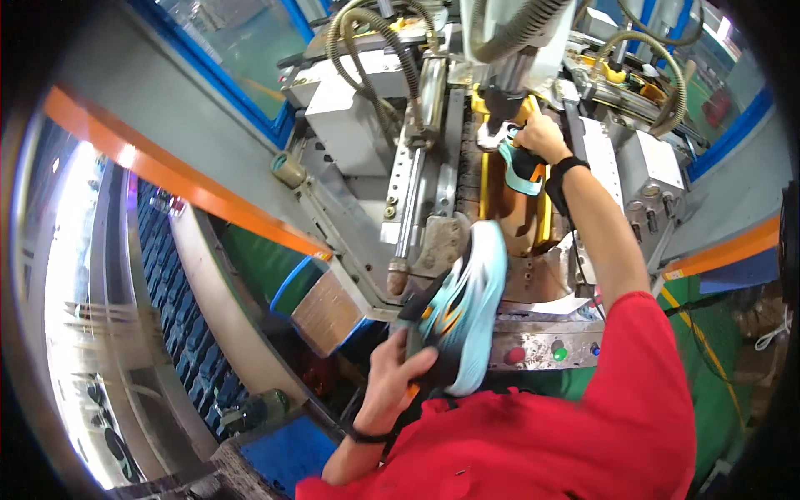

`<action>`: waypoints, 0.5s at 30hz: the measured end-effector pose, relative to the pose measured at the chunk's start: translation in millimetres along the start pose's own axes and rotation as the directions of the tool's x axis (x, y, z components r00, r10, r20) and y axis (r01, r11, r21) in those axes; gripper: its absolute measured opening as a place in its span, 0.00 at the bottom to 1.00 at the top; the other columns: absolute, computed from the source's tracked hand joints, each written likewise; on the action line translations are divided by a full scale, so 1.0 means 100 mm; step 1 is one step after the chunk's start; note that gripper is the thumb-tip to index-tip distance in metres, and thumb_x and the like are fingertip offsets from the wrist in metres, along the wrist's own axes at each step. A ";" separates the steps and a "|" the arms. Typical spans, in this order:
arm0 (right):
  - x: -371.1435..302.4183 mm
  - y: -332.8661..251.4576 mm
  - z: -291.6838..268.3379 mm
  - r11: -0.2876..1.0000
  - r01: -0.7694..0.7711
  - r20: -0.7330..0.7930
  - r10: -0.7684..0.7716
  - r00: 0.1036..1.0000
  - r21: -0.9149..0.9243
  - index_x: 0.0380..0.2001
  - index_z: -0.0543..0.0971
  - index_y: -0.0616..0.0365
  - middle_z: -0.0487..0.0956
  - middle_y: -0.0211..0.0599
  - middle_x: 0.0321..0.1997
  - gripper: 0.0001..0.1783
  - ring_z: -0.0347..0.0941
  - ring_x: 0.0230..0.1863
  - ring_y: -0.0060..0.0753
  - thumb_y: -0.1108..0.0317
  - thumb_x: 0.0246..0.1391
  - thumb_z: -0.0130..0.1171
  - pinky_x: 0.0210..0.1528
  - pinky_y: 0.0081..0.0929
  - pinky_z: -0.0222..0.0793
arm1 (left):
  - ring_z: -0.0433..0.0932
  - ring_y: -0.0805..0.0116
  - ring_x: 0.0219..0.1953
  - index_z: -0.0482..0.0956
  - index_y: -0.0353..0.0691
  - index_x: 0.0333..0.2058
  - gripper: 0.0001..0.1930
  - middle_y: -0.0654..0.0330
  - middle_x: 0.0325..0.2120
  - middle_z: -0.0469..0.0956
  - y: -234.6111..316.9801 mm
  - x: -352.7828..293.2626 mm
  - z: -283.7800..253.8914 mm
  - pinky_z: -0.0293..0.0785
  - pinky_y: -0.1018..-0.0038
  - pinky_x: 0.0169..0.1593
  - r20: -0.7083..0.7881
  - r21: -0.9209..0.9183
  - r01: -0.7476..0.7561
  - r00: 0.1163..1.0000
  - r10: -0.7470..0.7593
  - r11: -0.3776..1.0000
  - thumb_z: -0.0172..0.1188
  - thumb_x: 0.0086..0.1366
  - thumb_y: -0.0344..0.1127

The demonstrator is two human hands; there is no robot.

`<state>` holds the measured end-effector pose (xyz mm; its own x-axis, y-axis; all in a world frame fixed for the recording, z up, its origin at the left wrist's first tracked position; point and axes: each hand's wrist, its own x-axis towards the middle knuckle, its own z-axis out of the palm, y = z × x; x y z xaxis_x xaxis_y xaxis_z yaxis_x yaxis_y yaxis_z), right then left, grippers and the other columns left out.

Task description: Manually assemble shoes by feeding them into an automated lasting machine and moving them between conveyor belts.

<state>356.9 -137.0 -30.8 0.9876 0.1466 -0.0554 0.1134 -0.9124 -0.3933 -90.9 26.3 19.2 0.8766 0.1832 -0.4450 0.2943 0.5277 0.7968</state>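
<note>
The left hand [392,377] is closed around one running shoe's [483,304] heel end, seemingly keeping it clear, while the partly curled right hand [543,139], grip unclear, reaches a second shoe [523,182] below the machine head [505,102].

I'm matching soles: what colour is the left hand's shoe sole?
Pale aqua sole, clearest in the head view.
</note>
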 end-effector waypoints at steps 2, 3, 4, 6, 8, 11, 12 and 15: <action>0.17 0.23 0.59 0.989 0.143 -0.200 -0.145 0.969 -0.025 0.35 0.77 0.69 0.80 0.57 0.39 0.28 0.78 0.42 0.55 0.58 0.33 0.71 0.45 0.40 0.75 | 0.76 0.70 0.45 0.68 0.27 0.54 0.31 0.58 0.44 0.76 -0.02 -0.49 -0.20 0.71 0.72 0.53 -0.153 0.018 -0.074 0.985 0.076 0.997 0.68 0.52 0.31; 0.11 0.18 0.90 0.992 0.105 -0.306 -0.120 0.944 -0.065 0.37 0.74 0.70 0.80 0.59 0.34 0.28 0.79 0.37 0.55 0.57 0.38 0.67 0.41 0.41 0.76 | 0.76 0.69 0.45 0.68 0.27 0.53 0.29 0.57 0.44 0.77 -0.03 -0.69 -0.23 0.72 0.72 0.52 -0.253 -0.017 -0.129 0.960 0.121 0.991 0.66 0.53 0.30; 0.18 0.19 1.08 0.990 0.070 -0.380 -0.111 0.918 -0.120 0.38 0.73 0.69 0.80 0.59 0.32 0.27 0.79 0.35 0.55 0.57 0.42 0.65 0.39 0.43 0.76 | 0.77 0.68 0.46 0.69 0.27 0.53 0.28 0.57 0.44 0.77 -0.12 -0.85 -0.28 0.72 0.71 0.52 -0.322 -0.039 -0.168 0.935 0.147 0.985 0.65 0.54 0.29; 0.20 0.21 1.20 0.981 0.134 -0.337 -0.175 0.925 -0.142 0.45 0.70 0.69 0.80 0.60 0.30 0.28 0.80 0.34 0.56 0.58 0.47 0.59 0.35 0.46 0.76 | 0.77 0.67 0.45 0.69 0.27 0.53 0.26 0.56 0.44 0.77 -0.29 -1.23 -0.37 0.74 0.71 0.51 -0.449 -0.101 -0.246 0.876 0.176 0.964 0.62 0.55 0.27; 0.67 0.94 1.01 0.955 0.295 -0.255 -0.289 0.923 -0.015 0.51 0.67 0.69 0.80 0.60 0.29 0.31 0.79 0.32 0.60 0.55 0.50 0.58 0.32 0.50 0.75 | 0.78 0.66 0.44 0.69 0.27 0.52 0.24 0.55 0.43 0.77 -0.59 -1.44 -0.50 0.75 0.70 0.50 -0.542 -0.152 -0.309 0.821 0.182 0.939 0.60 0.56 0.24; -1.27 -0.19 0.39 0.715 0.699 -0.415 -0.642 0.645 -0.021 0.45 0.73 0.65 0.80 0.55 0.36 0.17 0.77 0.39 0.58 0.63 0.57 0.54 0.40 0.46 0.72 | 0.78 0.66 0.45 0.67 0.27 0.55 0.26 0.55 0.44 0.76 -1.03 -1.76 -0.38 0.74 0.71 0.51 -0.741 -0.188 -0.388 0.659 0.129 0.902 0.61 0.59 0.26; -1.72 -0.28 0.35 0.798 0.592 -0.170 -0.572 0.802 0.110 0.44 0.74 0.63 0.80 0.50 0.37 0.15 0.77 0.39 0.55 0.65 0.57 0.54 0.42 0.43 0.71 | 0.77 0.67 0.45 0.67 0.26 0.55 0.25 0.55 0.44 0.76 -1.17 -1.83 -0.33 0.74 0.71 0.50 -0.762 -0.225 -0.404 0.640 0.098 0.887 0.60 0.60 0.26; -3.09 -0.38 0.64 0.522 0.778 -0.177 -0.779 0.602 0.348 0.35 0.77 0.62 0.78 0.45 0.31 0.06 0.75 0.32 0.46 0.74 0.53 0.56 0.36 0.34 0.70 | 0.77 0.71 0.41 0.72 0.26 0.50 0.20 0.58 0.41 0.77 -1.63 -1.97 -0.29 0.74 0.74 0.47 -0.783 -0.316 -0.402 0.623 0.003 0.859 0.62 0.60 0.29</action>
<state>41.0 -123.2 -56.9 0.5255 0.7310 0.4354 0.7901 -0.2294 -0.5684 -322.3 -71.5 -34.8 0.2486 0.7649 -0.5942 -0.2205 0.6420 0.7343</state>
